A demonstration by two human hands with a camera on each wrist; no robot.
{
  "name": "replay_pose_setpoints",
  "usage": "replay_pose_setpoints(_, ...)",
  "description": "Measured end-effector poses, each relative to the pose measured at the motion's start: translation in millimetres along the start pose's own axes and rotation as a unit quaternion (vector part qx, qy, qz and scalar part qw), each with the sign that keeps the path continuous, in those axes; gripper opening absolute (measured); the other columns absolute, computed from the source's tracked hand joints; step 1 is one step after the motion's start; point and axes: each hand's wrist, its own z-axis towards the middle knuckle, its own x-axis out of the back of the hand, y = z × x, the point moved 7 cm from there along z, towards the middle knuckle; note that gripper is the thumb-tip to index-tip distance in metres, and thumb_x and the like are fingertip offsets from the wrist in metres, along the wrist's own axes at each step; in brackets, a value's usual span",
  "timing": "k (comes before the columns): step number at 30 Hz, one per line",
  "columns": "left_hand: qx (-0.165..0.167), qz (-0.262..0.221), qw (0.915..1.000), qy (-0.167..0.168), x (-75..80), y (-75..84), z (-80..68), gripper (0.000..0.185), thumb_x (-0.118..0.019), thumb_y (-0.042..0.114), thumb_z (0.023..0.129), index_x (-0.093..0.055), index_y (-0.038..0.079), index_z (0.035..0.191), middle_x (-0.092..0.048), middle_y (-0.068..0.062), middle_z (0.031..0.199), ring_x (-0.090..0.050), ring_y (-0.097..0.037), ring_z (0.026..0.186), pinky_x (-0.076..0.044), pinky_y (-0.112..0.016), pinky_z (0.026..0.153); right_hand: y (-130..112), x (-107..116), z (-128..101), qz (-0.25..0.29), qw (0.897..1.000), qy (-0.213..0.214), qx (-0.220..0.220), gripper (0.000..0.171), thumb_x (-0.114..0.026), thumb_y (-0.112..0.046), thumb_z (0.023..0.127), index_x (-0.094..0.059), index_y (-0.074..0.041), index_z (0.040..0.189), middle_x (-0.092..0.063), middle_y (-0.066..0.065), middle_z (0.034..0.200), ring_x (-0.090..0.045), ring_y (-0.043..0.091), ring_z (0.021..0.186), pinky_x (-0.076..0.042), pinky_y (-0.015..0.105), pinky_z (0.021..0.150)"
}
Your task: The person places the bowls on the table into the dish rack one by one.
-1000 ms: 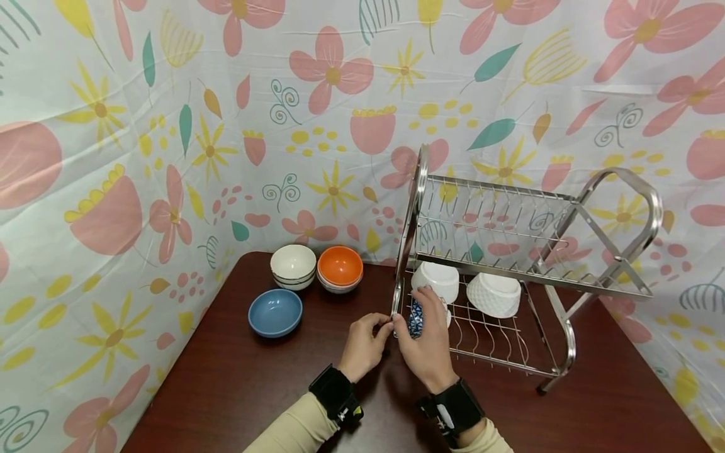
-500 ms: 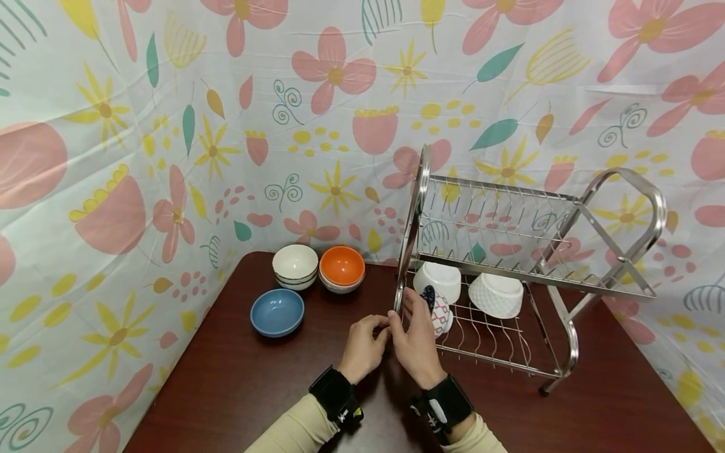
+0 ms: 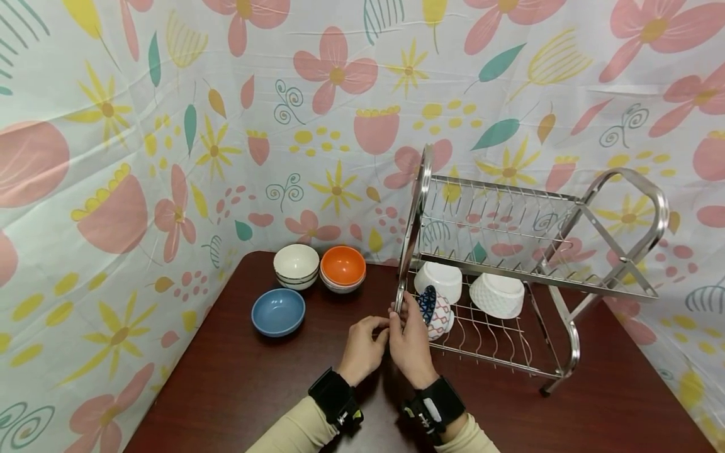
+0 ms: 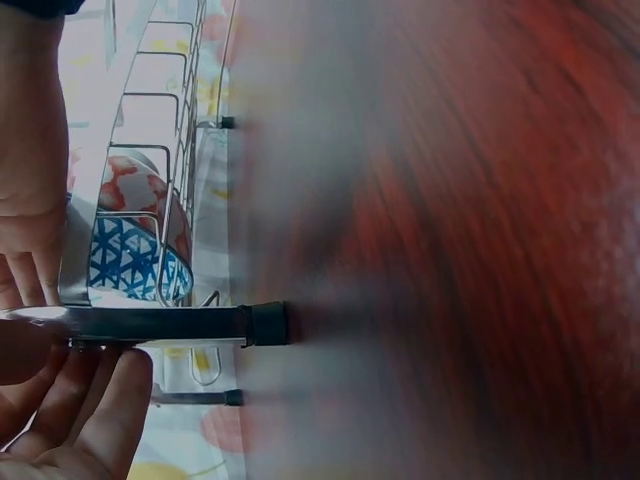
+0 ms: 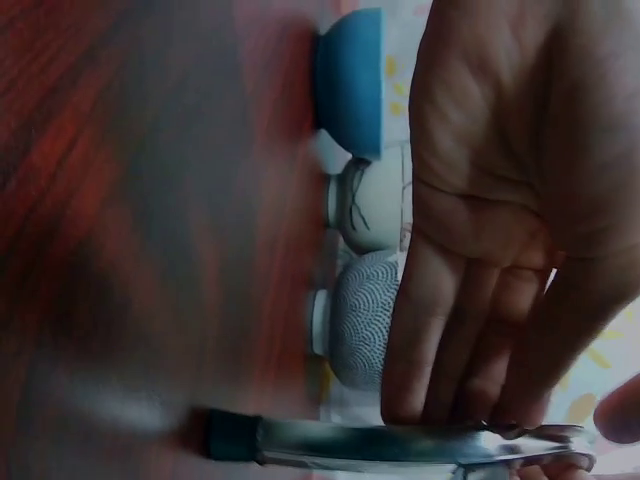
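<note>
Left hand (image 3: 362,349) and right hand (image 3: 413,349) are clamped on dish rack (image 3: 498,269), left end — blue-patterned bowl (image 3: 428,304) stands beside red-patterned bowl (image 3: 441,319) within

A white curtain (image 3: 238,94) with pink, yellow and teal flowers and leaves backs a dark reddish-brown worktop (image 3: 226,384).

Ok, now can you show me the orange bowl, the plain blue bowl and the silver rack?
Orange bowl (image 3: 343,265): head view, on its inside.
Plain blue bowl (image 5: 351,84): right wrist view, on its outer wall.
Silver rack (image 3: 532,275): head view, on its upper shelf's front bar.
</note>
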Motion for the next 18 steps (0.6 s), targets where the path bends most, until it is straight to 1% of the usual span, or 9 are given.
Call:
replay_pose_setpoints(3, 0.001, 0.001, 1.0000, 0.008, 2.0, 0.2, -0.7, 0.016, -0.063, 0.008, 0.092, -0.071, 0.011, 0.106, -0.068, -0.001, 0.100, -0.063, -0.014, 0.095, -0.051, -0.028, 0.080, 3.2, -1.2, -0.5, 0.008, 1.000, 0.007, -0.006, 0.048, -0.044, 0.000, 0.099, -0.030, -0.001, 0.145, -0.059, 0.017, 0.113, -0.061, 0.025, 0.105, -0.050, 0.038, 0.082)
replay_pose_setpoints(7, 0.005, -0.001, 1.0000, 0.006, 4.3, 0.5, -2.3, 0.016, -0.064, 0.008, 0.092, -0.071, 0.011, 0.106, -0.068, -0.001, 0.101, -0.063, -0.014, 0.095, -0.051, -0.028, 0.079, 5.7, -1.5, -0.5, 0.010, 1.000, 0.016, -0.009, 0.047, -0.045, 0.001, 0.099, -0.033, -0.003, 0.144, -0.059, 0.013, 0.107, -0.062, 0.022, 0.100, -0.051, 0.035, 0.078)
replay_pose_setpoints(11, 0.002, -0.001, 1.0000, 0.004, 6.9, 1.0, -4.6, 0.016, -0.064, 0.008, 0.091, -0.071, 0.011, 0.105, -0.068, -0.001, 0.100, -0.063, -0.014, 0.095, -0.051, -0.027, 0.077, 5.9, -1.9, -1.0, 0.003, 1.000, 0.020, -0.005, 0.048, -0.046, 0.001, 0.098, -0.034, -0.004, 0.144, -0.059, 0.013, 0.103, -0.063, 0.022, 0.096, -0.052, 0.034, 0.075)
replay_pose_setpoints(15, -0.003, 0.009, 0.9999, 0.005, 9.9, 3.3, -6.6, 0.015, -0.065, 0.010, 0.091, -0.072, 0.012, 0.103, -0.068, 0.000, 0.098, -0.063, -0.013, 0.091, -0.051, -0.026, 0.074, 6.5, -1.7, -1.1, -0.001, 1.000, 0.022, -0.007, 0.049, -0.045, 0.003, 0.098, -0.034, -0.005, 0.145, -0.060, 0.013, 0.101, -0.064, 0.021, 0.094, -0.052, 0.033, 0.073)
replay_pose_setpoints(18, -0.003, 0.024, 0.9997, 0.001, 12.9, 4.4, -8.0, 0.014, -0.065, 0.012, 0.091, -0.072, 0.012, 0.103, -0.068, 0.000, 0.098, -0.063, -0.013, 0.092, -0.050, -0.027, 0.075, 6.3, -1.1, -0.8, -0.002, 1.000, 0.025, -0.007, 0.049, -0.045, 0.003, 0.098, -0.034, -0.006, 0.144, -0.061, 0.012, 0.101, -0.065, 0.021, 0.093, -0.052, 0.032, 0.072)
